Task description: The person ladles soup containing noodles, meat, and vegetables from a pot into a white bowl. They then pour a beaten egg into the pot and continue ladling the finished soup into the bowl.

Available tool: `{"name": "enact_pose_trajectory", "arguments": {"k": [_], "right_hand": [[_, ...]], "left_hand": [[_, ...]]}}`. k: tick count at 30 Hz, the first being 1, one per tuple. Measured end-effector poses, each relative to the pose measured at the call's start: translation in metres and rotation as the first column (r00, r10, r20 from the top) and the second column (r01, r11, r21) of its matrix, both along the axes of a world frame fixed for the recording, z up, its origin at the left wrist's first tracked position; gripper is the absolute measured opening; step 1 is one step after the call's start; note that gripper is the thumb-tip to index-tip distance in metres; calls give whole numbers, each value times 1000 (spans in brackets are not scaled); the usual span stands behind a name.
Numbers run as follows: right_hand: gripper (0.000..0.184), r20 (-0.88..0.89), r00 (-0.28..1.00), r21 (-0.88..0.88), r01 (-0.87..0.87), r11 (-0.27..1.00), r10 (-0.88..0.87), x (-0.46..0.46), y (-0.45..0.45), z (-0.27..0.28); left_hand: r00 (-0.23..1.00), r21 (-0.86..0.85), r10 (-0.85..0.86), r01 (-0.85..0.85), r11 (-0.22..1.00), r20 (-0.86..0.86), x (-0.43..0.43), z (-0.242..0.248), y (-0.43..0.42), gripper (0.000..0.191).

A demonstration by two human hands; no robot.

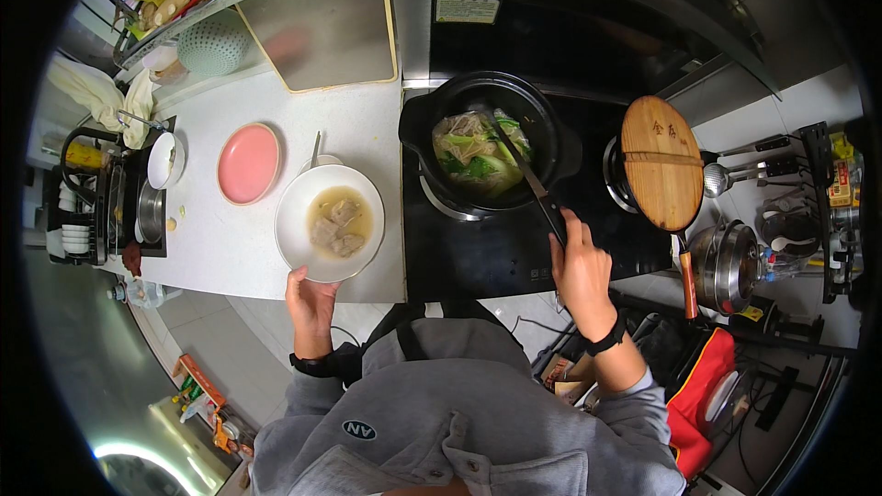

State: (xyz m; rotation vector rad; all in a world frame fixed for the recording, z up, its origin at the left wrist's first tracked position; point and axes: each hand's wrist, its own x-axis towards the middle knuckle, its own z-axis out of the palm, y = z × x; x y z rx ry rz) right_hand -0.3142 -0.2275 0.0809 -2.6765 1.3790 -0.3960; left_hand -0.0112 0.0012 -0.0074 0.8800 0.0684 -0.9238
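Note:
My left hand grips the near rim of a white bowl, which holds several chunks of cooked meat in cloudy broth. Behind that bowl, a smaller dish with a metal utensil handle rising from it is mostly covered. In my right hand is the black handle of a long kitchen utensil. It slants into a black two-handled pot on the left burner, and its far end is among the food. Leafy greens and pale thin strands, possibly mushrooms, lie in the pot.
A pink plate and a small white bowl stand on the white counter. A wooden lid covers a pan on the right burner, its handle jutting toward me. Ladles hang at right.

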Motion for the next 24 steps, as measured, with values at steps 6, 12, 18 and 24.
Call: {"name": "enact_pose_trajectory", "arguments": {"k": [6, 12, 18, 24], "right_hand": [[29, -170, 977, 123, -106, 987, 126, 19, -18, 29], [20, -22, 940, 989, 69, 127, -341, 19, -82, 83], [18, -6, 818, 985, -95, -145, -576, -17, -76, 92], [22, 75, 781, 960, -225, -167, -620, -45, -61, 95]], "left_hand": [[1000, -31, -21, 21, 999, -11, 1, -4, 1, 57], [1000, -12, 0, -1, 1000, -16, 2, 0, 6, 62], [1000, 0, -3, 3, 1000, 9, 7, 3, 9, 65], [999, -25, -13, 13, 1000, 29, 8, 8, 5, 61]]}}
